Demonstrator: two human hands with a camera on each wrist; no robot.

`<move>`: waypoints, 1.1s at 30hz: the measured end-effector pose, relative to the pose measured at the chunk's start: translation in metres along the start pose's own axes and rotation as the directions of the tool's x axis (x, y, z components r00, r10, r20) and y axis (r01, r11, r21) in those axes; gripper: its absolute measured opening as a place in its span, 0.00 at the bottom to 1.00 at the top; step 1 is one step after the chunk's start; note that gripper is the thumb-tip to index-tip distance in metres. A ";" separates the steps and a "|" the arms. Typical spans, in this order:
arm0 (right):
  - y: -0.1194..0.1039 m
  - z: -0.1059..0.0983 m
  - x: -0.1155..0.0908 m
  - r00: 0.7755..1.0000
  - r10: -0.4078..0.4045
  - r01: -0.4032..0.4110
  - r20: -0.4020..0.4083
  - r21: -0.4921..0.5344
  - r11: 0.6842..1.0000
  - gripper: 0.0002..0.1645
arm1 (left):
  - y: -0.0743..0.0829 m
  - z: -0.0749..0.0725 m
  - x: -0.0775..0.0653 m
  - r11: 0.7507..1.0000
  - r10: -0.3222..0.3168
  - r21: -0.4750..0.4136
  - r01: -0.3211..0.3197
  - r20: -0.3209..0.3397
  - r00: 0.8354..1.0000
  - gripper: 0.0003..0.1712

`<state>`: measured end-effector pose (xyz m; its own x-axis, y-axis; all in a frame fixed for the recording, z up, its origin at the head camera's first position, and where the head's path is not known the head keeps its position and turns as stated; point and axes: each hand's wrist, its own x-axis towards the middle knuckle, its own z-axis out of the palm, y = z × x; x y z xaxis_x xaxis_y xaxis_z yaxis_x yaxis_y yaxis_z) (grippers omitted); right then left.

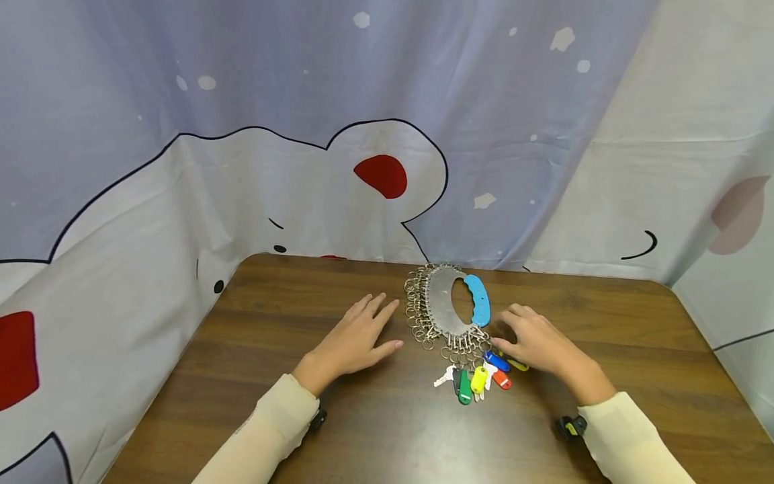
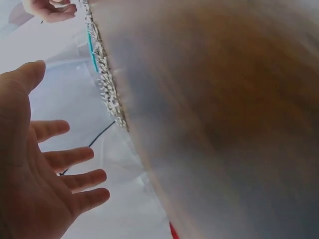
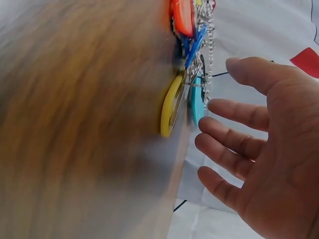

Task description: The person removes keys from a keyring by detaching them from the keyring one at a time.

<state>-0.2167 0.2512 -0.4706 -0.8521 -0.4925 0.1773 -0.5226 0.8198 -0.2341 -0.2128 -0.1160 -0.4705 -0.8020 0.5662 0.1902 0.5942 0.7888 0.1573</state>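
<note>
A flat metal key holder plate (image 1: 443,302) with a light-blue grip (image 1: 480,301) lies on the table, its curved edge lined with many small metal rings. Several keys and colored key tags hang from its near end: green (image 1: 464,388), bright yellow (image 1: 479,380), blue (image 1: 497,361), red (image 1: 501,380) and another yellow tag (image 3: 172,105). To the left of the plate is my left hand (image 1: 353,336), fingers spread and holding nothing. My right hand (image 1: 541,339) is just right of the grip and tags, fingers relaxed; its palm looks bare in the right wrist view.
The brown wooden table (image 1: 387,444) has rounded far corners. Right behind its far edge hangs a printed curtain (image 1: 242,188), which also runs along the sides. A dark strap device (image 1: 570,427) sits on the right wrist, and a similar one (image 1: 317,420) on the left.
</note>
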 end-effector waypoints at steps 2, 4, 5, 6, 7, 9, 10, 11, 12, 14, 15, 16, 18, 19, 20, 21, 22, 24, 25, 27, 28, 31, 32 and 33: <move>0.000 0.001 0.002 1.000 0.005 -0.005 0.002 0.011 1.000 0.19 | 0.003 0.000 0.003 1.000 0.004 -0.010 -0.004 0.007 1.000 0.45; -0.001 0.002 0.003 1.000 0.015 -0.015 0.018 0.029 0.999 0.17 | 0.005 0.000 0.007 1.000 0.012 -0.020 -0.012 0.010 1.000 0.44; -0.001 0.003 0.004 0.999 0.021 -0.022 0.031 0.036 0.999 0.17 | 0.007 0.000 0.009 1.000 0.014 -0.025 -0.014 0.012 1.000 0.44; -0.001 0.003 0.004 0.999 0.025 -0.027 0.044 0.043 0.999 0.17 | 0.008 -0.001 0.010 0.999 0.014 -0.031 -0.014 0.015 1.000 0.43; -0.001 0.003 0.005 0.998 0.028 -0.031 0.061 0.050 0.998 0.17 | 0.009 -0.001 0.012 0.999 0.011 -0.038 -0.011 0.017 1.000 0.43; -0.002 0.004 0.006 0.995 0.034 -0.039 0.097 0.058 0.998 0.18 | 0.011 -0.001 0.015 0.999 0.000 -0.040 0.000 0.020 1.000 0.42; -0.002 0.004 0.007 0.993 0.037 -0.044 0.114 0.062 0.997 0.18 | 0.012 -0.001 0.017 0.999 -0.001 -0.044 0.002 0.017 1.000 0.41; -0.002 0.003 0.008 0.991 0.038 -0.047 0.129 0.069 0.997 0.18 | 0.013 0.000 0.018 0.999 -0.002 -0.045 0.003 0.016 1.000 0.41; -0.002 0.003 0.009 0.989 0.035 -0.046 0.143 0.077 0.996 0.18 | 0.015 0.000 0.020 0.999 -0.002 -0.048 0.003 0.015 1.000 0.40; -0.002 0.001 0.010 0.986 0.029 -0.048 0.166 0.107 0.993 0.17 | 0.017 0.001 0.023 0.999 0.000 -0.049 0.000 0.012 1.000 0.39; -0.002 -0.001 0.011 0.984 0.029 -0.051 0.175 0.124 0.991 0.16 | 0.018 0.001 0.024 0.998 0.006 -0.055 -0.005 0.008 1.000 0.38; -0.002 -0.002 0.011 0.982 0.031 -0.058 0.184 0.142 0.988 0.16 | 0.019 0.002 0.025 0.998 0.010 -0.058 -0.009 0.008 1.000 0.38; -0.001 -0.004 0.012 0.979 0.033 -0.069 0.201 0.171 0.983 0.15 | 0.021 0.002 0.027 0.998 0.010 -0.056 -0.009 0.010 1.000 0.37; -0.001 -0.005 0.012 0.977 0.037 -0.076 0.211 0.181 0.981 0.15 | 0.022 0.002 0.028 0.998 0.010 -0.055 -0.009 0.008 1.000 0.36; 0.000 -0.005 0.012 0.975 0.038 -0.080 0.219 0.187 0.979 0.15 | 0.024 0.002 0.029 0.998 0.010 -0.054 -0.010 0.005 1.000 0.36; 0.000 -0.005 0.012 0.973 0.041 -0.085 0.227 0.187 0.979 0.15 | 0.025 0.002 0.029 0.999 0.009 -0.053 -0.009 0.002 1.000 0.36; 0.001 -0.005 0.012 0.972 0.040 -0.085 0.232 0.187 0.979 0.15 | 0.026 0.002 0.030 0.999 0.008 -0.048 -0.008 -0.002 1.000 0.36; 0.002 -0.004 0.013 0.971 0.033 -0.080 0.236 0.189 0.979 0.16 | 0.028 0.002 0.032 0.999 0.010 -0.041 -0.010 -0.013 1.000 0.35; 0.002 -0.003 0.013 0.971 0.033 -0.079 0.236 0.190 0.979 0.15 | 0.029 0.003 0.033 0.999 0.012 -0.037 -0.013 -0.017 1.000 0.35; 0.003 -0.002 0.014 0.972 0.033 -0.080 0.232 0.196 0.977 0.15 | 0.032 0.003 0.036 0.999 0.020 -0.030 -0.021 -0.023 1.000 0.34; 0.003 -0.002 0.014 0.972 0.037 -0.084 0.232 0.196 0.977 0.15 | 0.033 0.004 0.037 0.999 0.024 -0.028 -0.025 -0.026 0.999 0.33; 0.003 -0.002 0.015 0.971 0.047 -0.094 0.236 0.195 0.976 0.13 | 0.039 0.005 0.041 0.999 0.033 -0.033 -0.034 -0.028 0.999 0.32; 0.003 -0.002 0.016 0.971 0.044 -0.092 0.236 0.198 0.976 0.13 | 0.040 0.005 0.043 0.999 0.033 -0.036 -0.034 -0.029 0.999 0.32; 0.003 -0.002 0.017 0.971 0.041 -0.090 0.235 0.200 0.976 0.13 | 0.042 0.004 0.045 0.999 0.032 -0.041 -0.033 -0.029 0.999 0.31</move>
<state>-0.2324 0.2461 -0.4668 -0.8560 -0.5132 -0.0616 -0.4395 0.7855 -0.4357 -0.2240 -0.0568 -0.4598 -0.7804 0.5842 0.2229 0.6226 0.7591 0.1903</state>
